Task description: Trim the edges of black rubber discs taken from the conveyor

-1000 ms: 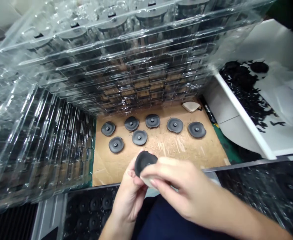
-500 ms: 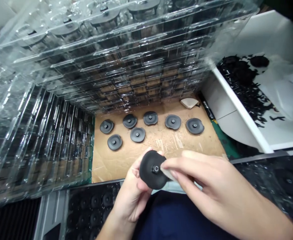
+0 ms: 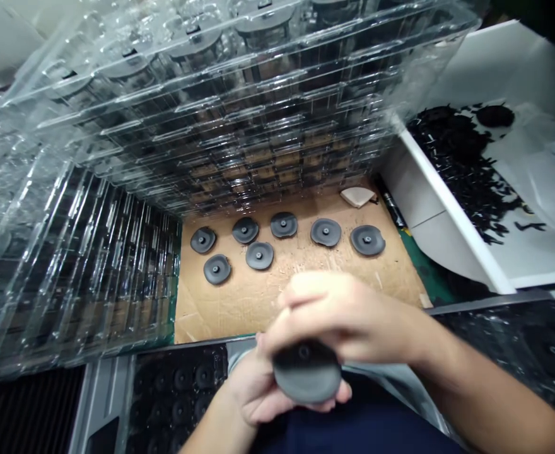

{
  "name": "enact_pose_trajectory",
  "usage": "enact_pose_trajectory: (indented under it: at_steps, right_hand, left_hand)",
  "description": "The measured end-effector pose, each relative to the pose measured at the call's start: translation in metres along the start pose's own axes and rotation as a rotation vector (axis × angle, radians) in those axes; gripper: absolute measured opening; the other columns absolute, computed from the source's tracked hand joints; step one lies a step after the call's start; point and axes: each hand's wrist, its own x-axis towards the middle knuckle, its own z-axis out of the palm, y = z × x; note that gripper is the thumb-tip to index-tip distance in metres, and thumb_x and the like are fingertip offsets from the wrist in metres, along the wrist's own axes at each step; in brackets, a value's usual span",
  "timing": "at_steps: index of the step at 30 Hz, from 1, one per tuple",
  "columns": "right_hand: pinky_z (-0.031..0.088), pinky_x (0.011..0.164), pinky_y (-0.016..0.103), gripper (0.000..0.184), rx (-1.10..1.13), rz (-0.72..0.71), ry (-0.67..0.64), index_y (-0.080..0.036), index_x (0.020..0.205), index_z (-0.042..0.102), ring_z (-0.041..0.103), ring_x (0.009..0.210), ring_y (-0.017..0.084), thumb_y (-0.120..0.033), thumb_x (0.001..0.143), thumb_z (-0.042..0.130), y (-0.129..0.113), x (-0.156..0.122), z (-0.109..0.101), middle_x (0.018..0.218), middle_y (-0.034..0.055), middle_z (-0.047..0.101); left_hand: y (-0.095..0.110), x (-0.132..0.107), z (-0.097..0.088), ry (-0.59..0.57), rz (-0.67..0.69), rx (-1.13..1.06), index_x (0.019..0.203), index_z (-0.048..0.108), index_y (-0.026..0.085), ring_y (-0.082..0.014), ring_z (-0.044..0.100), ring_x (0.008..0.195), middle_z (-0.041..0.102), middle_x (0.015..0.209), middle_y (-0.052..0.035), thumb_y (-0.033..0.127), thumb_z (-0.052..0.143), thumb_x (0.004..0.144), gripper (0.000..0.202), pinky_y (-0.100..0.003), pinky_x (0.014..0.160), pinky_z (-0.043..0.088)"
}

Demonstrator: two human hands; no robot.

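The left hand's fingers (image 3: 277, 407) clamp a grey disc (image 3: 308, 381) from beneath and the side, fingertips showing past its lower right edge; the right hand (image 3: 338, 315) curls over the disc's upper part, blurred, so I cannot tell whether its fingers pinch anything; beyond them, seven loose discs (image 3: 325, 232) lie on cardboard (image 3: 239, 312); clear trays (image 3: 258, 120) stack behind; a white bin (image 3: 537, 255) with black pieces (image 3: 467, 157) stands at right.

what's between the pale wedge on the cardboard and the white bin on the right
In the head view, a dark stick lies between the pale wedge and the white bin, plus a small dark bit.
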Motion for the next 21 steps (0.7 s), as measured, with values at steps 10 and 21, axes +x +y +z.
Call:
enact_pose_trajectory:
  at_steps: [10,21]
  right_hand:
    - [0.050,0.069,0.029,0.021,-0.237,0.483,0.271,-0.019,0.091,0.070,0.062,0.072,0.015,-0.018,0.089,0.049,0.059,-0.074,0.067,0.078,0.0038,0.070]
    - [0.048,0.067,0.018,0.019,0.033,0.404,0.320,-0.015,0.100,0.065,0.060,0.073,0.009,-0.011,0.088,0.050,-0.034,-0.009,0.029,0.083,0.0013,0.065]
  left_hand:
    - [0.015,0.001,-0.002,-0.109,0.030,-0.143,0.099,0.068,0.011,-0.0224,0.070,0.078,0.070,0.094,-0.0091,0.038,0.082,0.055,0.054,-0.024,0.066,0.058]
    - [0.009,0.008,-0.004,0.229,0.448,0.005,0.105,0.067,0.026,-0.0206,0.063,0.101,0.069,0.108,-0.0023,0.026,0.088,0.046,0.063,-0.025,0.090,0.049]
